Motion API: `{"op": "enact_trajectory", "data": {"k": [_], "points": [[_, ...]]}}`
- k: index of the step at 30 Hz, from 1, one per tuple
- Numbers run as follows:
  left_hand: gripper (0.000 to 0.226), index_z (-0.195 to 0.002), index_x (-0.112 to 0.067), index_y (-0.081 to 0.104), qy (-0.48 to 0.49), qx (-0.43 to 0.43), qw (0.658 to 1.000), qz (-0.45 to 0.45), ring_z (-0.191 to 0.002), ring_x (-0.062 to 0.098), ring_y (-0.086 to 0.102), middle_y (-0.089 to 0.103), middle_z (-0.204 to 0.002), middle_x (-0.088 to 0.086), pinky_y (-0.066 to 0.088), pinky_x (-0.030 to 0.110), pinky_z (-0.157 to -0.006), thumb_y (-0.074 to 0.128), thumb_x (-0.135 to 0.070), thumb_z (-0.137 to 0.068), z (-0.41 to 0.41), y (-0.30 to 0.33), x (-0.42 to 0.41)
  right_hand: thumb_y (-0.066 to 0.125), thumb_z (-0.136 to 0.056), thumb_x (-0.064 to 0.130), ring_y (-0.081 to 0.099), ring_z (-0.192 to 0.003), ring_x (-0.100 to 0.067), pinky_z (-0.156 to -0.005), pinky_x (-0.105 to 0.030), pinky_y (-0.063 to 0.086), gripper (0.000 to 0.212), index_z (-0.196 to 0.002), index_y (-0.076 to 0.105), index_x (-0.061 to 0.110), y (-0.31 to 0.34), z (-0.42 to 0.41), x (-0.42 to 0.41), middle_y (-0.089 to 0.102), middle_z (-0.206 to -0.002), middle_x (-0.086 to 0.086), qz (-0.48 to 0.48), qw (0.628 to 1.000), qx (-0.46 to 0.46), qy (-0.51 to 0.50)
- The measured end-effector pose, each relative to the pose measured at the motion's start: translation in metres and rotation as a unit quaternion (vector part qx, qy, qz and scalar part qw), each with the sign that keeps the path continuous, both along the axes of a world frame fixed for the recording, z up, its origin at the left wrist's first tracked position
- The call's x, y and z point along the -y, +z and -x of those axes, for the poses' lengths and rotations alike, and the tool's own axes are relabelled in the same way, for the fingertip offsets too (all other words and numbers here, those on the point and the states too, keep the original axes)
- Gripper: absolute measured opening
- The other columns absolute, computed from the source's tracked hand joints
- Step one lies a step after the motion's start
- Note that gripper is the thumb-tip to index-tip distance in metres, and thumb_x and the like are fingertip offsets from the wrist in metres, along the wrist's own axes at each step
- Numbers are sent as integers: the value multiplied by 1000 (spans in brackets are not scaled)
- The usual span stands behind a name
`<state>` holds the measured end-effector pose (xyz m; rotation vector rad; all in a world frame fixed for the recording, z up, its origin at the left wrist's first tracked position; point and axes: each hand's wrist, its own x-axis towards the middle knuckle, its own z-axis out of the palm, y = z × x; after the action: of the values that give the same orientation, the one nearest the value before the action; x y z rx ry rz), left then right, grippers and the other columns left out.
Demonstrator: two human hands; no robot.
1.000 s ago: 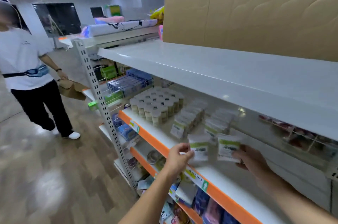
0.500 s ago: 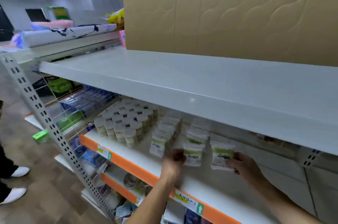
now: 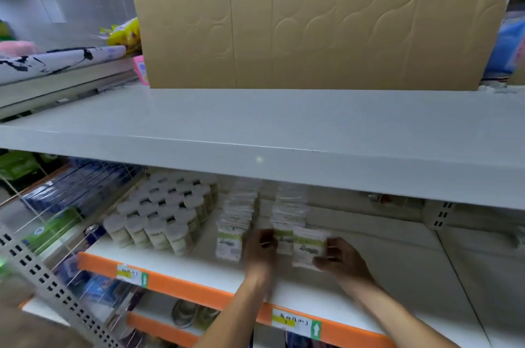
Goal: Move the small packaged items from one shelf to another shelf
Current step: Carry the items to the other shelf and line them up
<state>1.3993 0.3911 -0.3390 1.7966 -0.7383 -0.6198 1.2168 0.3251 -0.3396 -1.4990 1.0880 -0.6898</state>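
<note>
Right hand (image 3: 342,258) pinches a soft, light packet (image 3: 308,248) by its edge; left hand (image 3: 260,247), blurred, grips another packet (image 3: 284,239), likely slippery film.

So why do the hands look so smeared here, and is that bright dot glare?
Head view: the left hand is motion-blurred, the right hand and its packet a bit sharper; the dot on the upper shelf's front edge looks like a reflected light; the wide lens bows the edges.

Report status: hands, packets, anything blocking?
Right hand grips a packet. Left hand on the next packet, blurred. Jars stand clear left.
</note>
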Motion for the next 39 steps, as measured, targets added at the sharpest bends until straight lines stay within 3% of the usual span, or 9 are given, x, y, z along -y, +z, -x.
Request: {"op": "enact_trajectory", "data": {"k": [4,7,11,14,18,21,26,30,39], "points": [[27,-82,-36,63,-15,47,998,-29,-78,0,64,69,-84,-12,44,13,-61,56,-14,-97,1,4,1,84,-73,2,72,-74,-12,-62,-18,51,29,-92,66,17,-7,-10,-9,75,-81,1,21,1000,-8,-17],[7,-99,-26,65,-11,15,1000,-25,-83,4,68,71,-90,-9,50,16,-65,58,-24,-97,2,3,-6,84,-72,1,70,-75,-21,-65,-26,53,31,-89,65,19,-10,-17,-11,73,-78,-2,29,999,-19,-21],[29,-124,-15,56,-3,-32,999,-13,-112,20,63,66,-118,2,52,32,-95,60,-21,-96,2,4,-23,86,-71,2,69,-73,-18,-63,-24,51,34,-88,65,23,-10,-32,-14,72,-78,1,43,998,-23,-29],[27,-124,-20,52,-9,-9,999,-30,-106,22,64,67,-115,8,51,28,-88,53,-13,-98,3,7,-32,87,-69,3,70,-76,-17,-68,-28,53,36,-86,66,25,-12,-43,-16,74,-79,4,57,997,-23,-43],[49,-135,-17,45,-41,5,999,-32,-102,16,62,64,-109,0,47,18,-84,49,0,-90,3,8,-42,88,-69,7,69,-78,-13,-71,-27,52,35,-88,66,28,-16,-55,-17,73,-82,9,57,995,-37,-68],[42,-125,-26,47,-56,16,997,-54,-100,18,64,66,-104,-2,47,15,-76,49,-4,-89,5,7,-48,87,-70,10,67,-78,-14,-67,-25,46,36,-92,65,27,-18,-62,-17,71,-82,9,62,993,-47,-87],[25,-111,-21,56,-54,24,993,-98,-104,19,62,62,-101,-5,41,18,-80,53,-12,-87,8,4,-58,87,-71,14,62,-77,-18,-69,-27,42,36,-91,59,27,-20,-69,-19,68,-84,3,64,989,-69,-118],[31,-114,-17,63,-104,73,984,-128,-109,18,61,67,-113,-1,44,19,-86,49,-14,-87,14,10,-65,87,-70,22,59,-75,-13,-63,-26,40,37,-93,58,25,-19,-69,-20,67,-85,5,43,987,-93,-121],[31,-113,-16,65,-232,196,938,-168,-111,26,62,69,-117,7,50,30,-91,46,-18,-88,41,15,-50,79,-79,20,63,-97,-22,-79,-26,44,35,-111,66,11,3,-11,-10,67,-104,-6,73,976,-197,-63]]}}
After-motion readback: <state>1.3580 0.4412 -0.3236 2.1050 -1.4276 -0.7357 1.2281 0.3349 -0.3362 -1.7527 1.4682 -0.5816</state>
